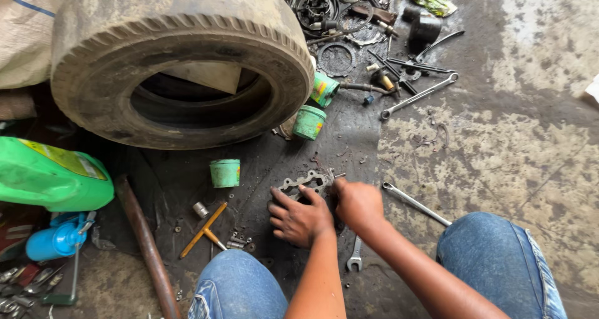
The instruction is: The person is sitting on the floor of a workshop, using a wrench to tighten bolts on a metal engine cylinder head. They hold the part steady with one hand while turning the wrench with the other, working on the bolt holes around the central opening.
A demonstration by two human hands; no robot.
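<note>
- Your left hand [301, 218] lies palm down on the dark floor mat [262, 163], fingers spread and pressing on the near edge of a flat grey metal plate with round holes [306, 183].
- That plate sits on the mat just ahead of both your hands, between your knees and the big worn tyre [175, 63].
- Your right hand [357, 203] is curled into a loose fist at the plate's right end. Fingers are folded under; whether they grip anything you cannot tell from here.
- A small bolt or pin [339, 175] pokes out just above the right knuckles.
- One long spanner [415, 203] lies just right of the right hand, on the bare concrete edge.
- A short open-ended spanner [355, 255] lies under your right forearm, between your knees.
- Left of the left hand: an orange-handled T-shaped tool [203, 230], a small metal sleeve [200, 209], a rusty pipe [146, 247].
- A small green tub [224, 172] stands between plate and tyre; two more green tubs [310, 120] sit against the tyre's right side.
- Far left: a green jug [50, 175], a blue oil can [56, 239].
- Top of the view: a pile of gears, rings and spanners [368, 38], well apart from your hands.
</note>
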